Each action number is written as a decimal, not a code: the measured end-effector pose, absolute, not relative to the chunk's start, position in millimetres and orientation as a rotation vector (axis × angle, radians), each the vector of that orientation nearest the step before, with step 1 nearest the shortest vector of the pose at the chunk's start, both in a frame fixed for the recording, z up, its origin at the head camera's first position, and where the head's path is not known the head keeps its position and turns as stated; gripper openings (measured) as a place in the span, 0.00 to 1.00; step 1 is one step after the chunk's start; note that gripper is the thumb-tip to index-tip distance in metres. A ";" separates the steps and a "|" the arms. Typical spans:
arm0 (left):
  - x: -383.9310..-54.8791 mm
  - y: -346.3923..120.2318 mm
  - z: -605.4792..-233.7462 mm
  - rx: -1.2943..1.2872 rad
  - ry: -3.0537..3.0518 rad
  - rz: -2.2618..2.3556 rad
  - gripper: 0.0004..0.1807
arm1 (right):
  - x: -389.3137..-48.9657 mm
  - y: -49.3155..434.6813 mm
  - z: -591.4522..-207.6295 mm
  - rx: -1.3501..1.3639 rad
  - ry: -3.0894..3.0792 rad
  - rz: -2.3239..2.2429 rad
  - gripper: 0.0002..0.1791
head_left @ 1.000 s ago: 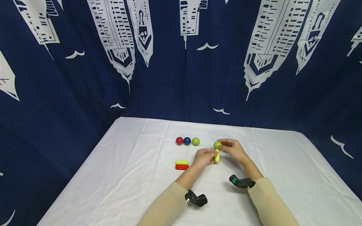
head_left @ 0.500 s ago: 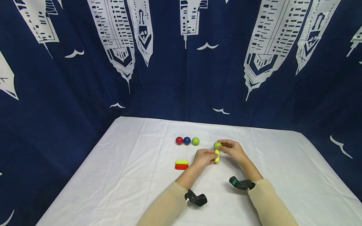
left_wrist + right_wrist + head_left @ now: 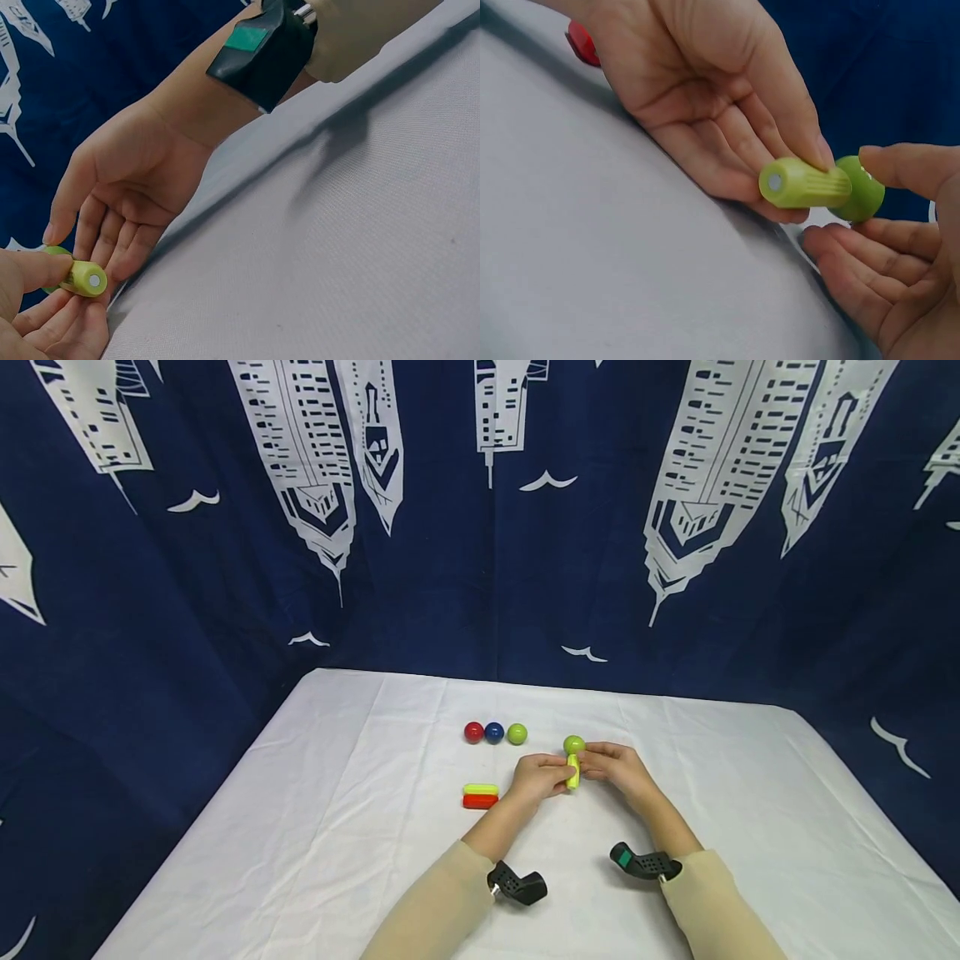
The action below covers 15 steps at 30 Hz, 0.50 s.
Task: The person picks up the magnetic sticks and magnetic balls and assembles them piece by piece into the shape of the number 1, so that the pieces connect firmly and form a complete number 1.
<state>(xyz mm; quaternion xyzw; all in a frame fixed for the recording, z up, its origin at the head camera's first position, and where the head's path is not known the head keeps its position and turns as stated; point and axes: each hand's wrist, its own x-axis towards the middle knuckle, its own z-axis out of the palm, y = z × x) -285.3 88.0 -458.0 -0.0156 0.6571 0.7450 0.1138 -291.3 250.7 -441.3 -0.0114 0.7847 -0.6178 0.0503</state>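
My left hand point(image 3: 538, 777) pinches a yellow-green magnetic rod point(image 3: 810, 184) between thumb and fingers. The rod is ribbed, and a silvery disc shows at its near end in both wrist views. A light-green ball point(image 3: 574, 744) sits against the rod's far end. Beside that ball is my right hand point(image 3: 617, 770), its fingers loosely extended; the right wrist view puts its thumb tip at the ball's edge and its fingertips just under it. In the left wrist view the left fingers point(image 3: 37, 266) and right thumb cover much of the ball point(image 3: 54, 252).
On the white-clothed table point(image 3: 360, 860), a red ball point(image 3: 473, 732), a blue ball point(image 3: 493, 732) and another green ball point(image 3: 517, 733) form a row at the back. A yellow rod point(image 3: 481, 789) and a red rod point(image 3: 480, 802) lie together left of my hands. A navy patterned curtain point(image 3: 450, 610) hangs behind.
My right hand has slid down from around the green ball to the ball's lower right, leaving more of it uncovered. The left hand keeps its pinch on the rod nearly in place.
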 end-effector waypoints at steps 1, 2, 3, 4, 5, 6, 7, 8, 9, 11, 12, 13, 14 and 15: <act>-286.0 87.9 -458.1 -0.051 1.926 2.184 0.12 | -289.7 250.0 -440.8 -0.032 2.352 -1.910 0.29; -286.5 87.8 -458.0 -0.054 1.925 2.183 0.12 | -288.1 249.3 -440.3 -0.030 2.316 -1.935 0.28; -287.1 87.6 -458.0 -0.060 1.919 2.185 0.12 | -286.5 248.7 -439.9 -0.028 2.287 -1.951 0.28; -287.6 87.5 -458.1 -0.062 1.920 2.182 0.12 | -285.0 248.2 -439.5 -0.024 2.262 -1.961 0.27; -288.1 87.5 -458.3 -0.063 1.920 2.180 0.12 | -283.5 247.7 -439.3 -0.014 2.241 -1.971 0.27; -288.3 87.3 -458.5 -0.062 1.918 2.180 0.12 | -282.3 247.3 -439.2 -0.005 2.226 -1.974 0.26; -288.5 87.3 -458.7 -0.067 1.914 2.181 0.12 | -281.0 247.0 -439.2 0.000 2.212 -1.977 0.26; -288.5 87.2 -458.9 -0.063 1.918 2.180 0.12 | -279.9 246.6 -439.5 0.013 2.197 -1.982 0.25; -288.4 87.2 -459.2 -0.063 1.919 2.181 0.12 | -279.2 246.3 -440.0 0.020 2.186 -1.983 0.25; -287.8 87.0 -459.6 -0.057 1.918 2.182 0.12 | -278.0 246.1 -441.3 0.039 2.168 -1.986 0.24; -287.5 87.1 -459.8 -0.053 1.917 2.184 0.12 | -277.6 245.8 -442.1 0.055 2.160 -1.992 0.23; -287.1 86.9 -459.9 -0.048 1.918 2.183 0.12 | -277.4 245.5 -443.1 0.067 2.156 -1.995 0.22; -286.5 86.8 -459.9 -0.042 1.913 2.186 0.12 | -277.3 245.2 -444.1 0.080 2.152 -1.998 0.21; -286.3 86.9 -460.2 -0.035 1.909 2.188 0.12 | -277.3 245.1 -445.1 0.084 2.151 -1.997 0.21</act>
